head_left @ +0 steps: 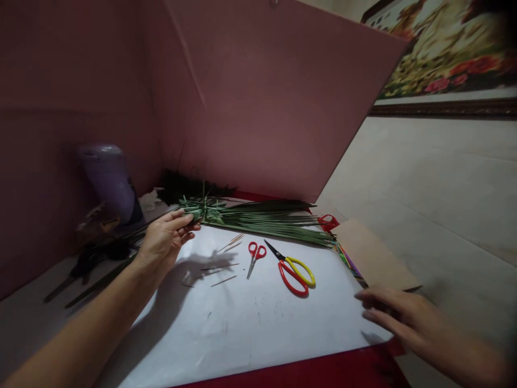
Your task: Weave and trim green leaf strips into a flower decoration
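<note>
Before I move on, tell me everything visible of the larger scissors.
The larger scissors lie flat on the white sheet, right of the small scissors, with nothing else touching them. Their dark, metal-looking blades look shut, pointing away and leftward. Past the pivot, a yellow loop and a red loop, both plastic-looking, spread toward the near right.

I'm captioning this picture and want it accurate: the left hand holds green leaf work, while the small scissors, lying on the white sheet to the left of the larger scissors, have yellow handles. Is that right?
Not quite: the small scissors have red handles, as the head view shows. They do lie on the white sheet, left of the larger scissors, and the left hand holds green leaf work.
</note>
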Action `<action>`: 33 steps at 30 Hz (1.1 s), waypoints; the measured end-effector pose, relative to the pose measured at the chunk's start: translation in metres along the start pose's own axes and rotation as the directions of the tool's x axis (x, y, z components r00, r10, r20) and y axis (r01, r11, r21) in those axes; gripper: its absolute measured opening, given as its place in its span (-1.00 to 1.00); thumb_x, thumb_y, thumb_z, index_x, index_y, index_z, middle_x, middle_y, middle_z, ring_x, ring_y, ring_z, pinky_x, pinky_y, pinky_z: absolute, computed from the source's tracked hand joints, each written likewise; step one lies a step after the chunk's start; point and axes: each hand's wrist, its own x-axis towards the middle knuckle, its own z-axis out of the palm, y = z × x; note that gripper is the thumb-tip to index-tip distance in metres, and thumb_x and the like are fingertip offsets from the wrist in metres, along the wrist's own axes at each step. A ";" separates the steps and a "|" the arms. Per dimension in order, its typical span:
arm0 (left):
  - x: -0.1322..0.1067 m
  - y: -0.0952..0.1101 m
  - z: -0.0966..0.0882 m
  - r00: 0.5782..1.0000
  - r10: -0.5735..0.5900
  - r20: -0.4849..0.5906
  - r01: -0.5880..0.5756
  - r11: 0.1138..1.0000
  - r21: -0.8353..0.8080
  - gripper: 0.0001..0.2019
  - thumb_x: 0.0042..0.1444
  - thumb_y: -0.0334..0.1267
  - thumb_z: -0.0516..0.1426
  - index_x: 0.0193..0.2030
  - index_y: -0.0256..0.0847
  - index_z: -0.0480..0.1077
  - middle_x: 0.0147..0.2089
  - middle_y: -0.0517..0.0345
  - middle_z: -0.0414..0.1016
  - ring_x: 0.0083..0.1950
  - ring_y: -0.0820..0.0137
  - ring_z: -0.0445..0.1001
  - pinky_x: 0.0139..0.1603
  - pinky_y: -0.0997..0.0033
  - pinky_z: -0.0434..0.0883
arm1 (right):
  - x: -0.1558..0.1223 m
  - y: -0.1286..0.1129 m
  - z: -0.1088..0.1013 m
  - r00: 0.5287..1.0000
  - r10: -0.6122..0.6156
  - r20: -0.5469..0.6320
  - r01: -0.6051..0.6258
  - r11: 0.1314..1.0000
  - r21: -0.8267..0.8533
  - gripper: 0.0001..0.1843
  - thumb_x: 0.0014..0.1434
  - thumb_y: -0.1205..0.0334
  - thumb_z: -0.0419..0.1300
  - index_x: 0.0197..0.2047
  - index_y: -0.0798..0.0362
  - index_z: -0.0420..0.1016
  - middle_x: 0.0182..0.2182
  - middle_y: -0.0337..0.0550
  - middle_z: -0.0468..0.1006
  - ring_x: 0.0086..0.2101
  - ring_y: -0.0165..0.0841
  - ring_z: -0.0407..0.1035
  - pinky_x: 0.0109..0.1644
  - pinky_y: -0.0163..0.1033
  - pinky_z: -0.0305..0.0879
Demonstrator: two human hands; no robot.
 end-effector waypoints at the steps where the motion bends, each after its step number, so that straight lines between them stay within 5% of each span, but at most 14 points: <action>1: -0.001 -0.001 0.001 1.000 -0.009 0.021 0.008 1.000 0.012 -0.75 -0.18 -0.56 0.21 -0.32 -0.29 0.33 -0.47 0.16 0.53 -0.53 0.41 0.51 -0.58 0.57 0.37 | 0.010 -0.017 0.001 0.994 -0.020 0.106 0.014 0.998 0.055 -0.78 0.00 0.01 0.22 -0.28 -0.16 0.58 -0.28 -0.01 0.59 -0.31 -0.18 0.45 -0.22 -0.17 0.35; 7: -0.003 -0.011 0.002 0.988 -0.076 0.131 0.068 0.996 0.062 -0.73 -0.13 -0.51 0.22 -0.25 -0.29 0.34 -0.41 0.08 0.55 -0.47 0.38 0.53 -0.58 0.56 0.36 | 0.062 -0.111 0.043 0.979 -0.120 0.166 0.029 0.884 0.466 -0.79 0.14 0.10 0.11 -0.40 0.01 0.48 -0.52 -0.19 0.49 -0.47 -0.34 0.35 -0.42 -0.26 0.24; 11: -0.009 -0.015 0.006 0.977 -0.120 0.178 0.111 0.992 0.062 -0.73 -0.13 -0.51 0.23 -0.25 -0.27 0.34 -0.43 0.11 0.53 -0.43 0.34 0.54 -0.52 0.52 0.38 | 0.094 -0.145 0.081 0.960 -0.108 0.258 -0.128 0.651 0.748 -0.63 0.04 -0.02 0.20 -0.21 0.09 0.46 -0.34 -0.09 0.49 -0.36 -0.30 0.38 -0.50 -0.31 0.27; 14: -0.015 -0.018 0.009 0.956 -0.155 0.249 0.136 0.987 0.091 -0.71 -0.14 -0.49 0.25 -0.23 -0.28 0.35 -0.37 0.08 0.54 -0.39 0.33 0.54 -0.49 0.49 0.39 | 0.113 -0.162 0.100 0.942 -0.149 0.301 -0.198 0.476 0.857 -0.53 0.01 -0.14 0.18 -0.25 0.13 0.43 -0.25 -0.02 0.47 -0.28 -0.28 0.39 -0.48 -0.32 0.29; 19: -0.021 -0.024 0.012 0.902 -0.227 0.368 0.175 0.970 0.168 -0.73 -0.15 -0.40 0.28 -0.24 -0.27 0.40 -0.33 0.03 0.56 -0.32 0.28 0.54 -0.35 0.39 0.39 | 0.125 -0.173 0.119 0.971 0.034 0.239 -0.237 0.322 0.917 -0.62 -0.15 -0.01 0.33 -0.44 0.12 0.35 -0.52 -0.21 0.44 -0.49 -0.41 0.32 -0.56 -0.38 0.14; 22: -0.022 -0.026 0.013 0.911 -0.218 0.351 0.158 0.969 0.192 -0.75 -0.17 -0.38 0.30 -0.28 -0.28 0.44 -0.29 0.03 0.55 -0.27 0.31 0.51 -0.26 0.38 0.37 | 0.122 -0.169 0.127 0.982 0.052 0.180 -0.187 0.281 0.941 -0.71 -0.12 0.10 0.32 -0.47 0.12 0.35 -0.58 -0.27 0.40 -0.56 -0.46 0.25 -0.57 -0.38 0.11; 28: -0.021 -0.029 0.015 0.935 -0.198 0.295 0.143 0.970 0.197 -0.74 -0.20 -0.38 0.31 -0.29 -0.27 0.46 -0.32 0.09 0.53 -0.34 0.40 0.47 -0.29 0.42 0.32 | 0.111 -0.158 0.140 0.991 0.041 0.126 -0.132 0.337 0.932 -0.78 -0.05 0.14 0.28 -0.44 0.11 0.40 -0.61 -0.29 0.39 -0.61 -0.49 0.18 -0.57 -0.37 0.08; 33: -0.023 -0.034 0.014 0.904 -0.269 0.332 0.200 0.953 0.227 -0.63 -0.21 -0.35 0.32 -0.18 -0.28 0.43 -0.37 0.06 0.54 -0.39 0.38 0.49 -0.31 0.40 0.34 | 0.104 -0.160 0.142 0.986 -0.058 0.158 -0.131 0.325 0.937 -0.78 -0.07 0.16 0.29 -0.34 0.09 0.45 -0.59 -0.30 0.41 -0.58 -0.47 0.19 -0.52 -0.35 0.12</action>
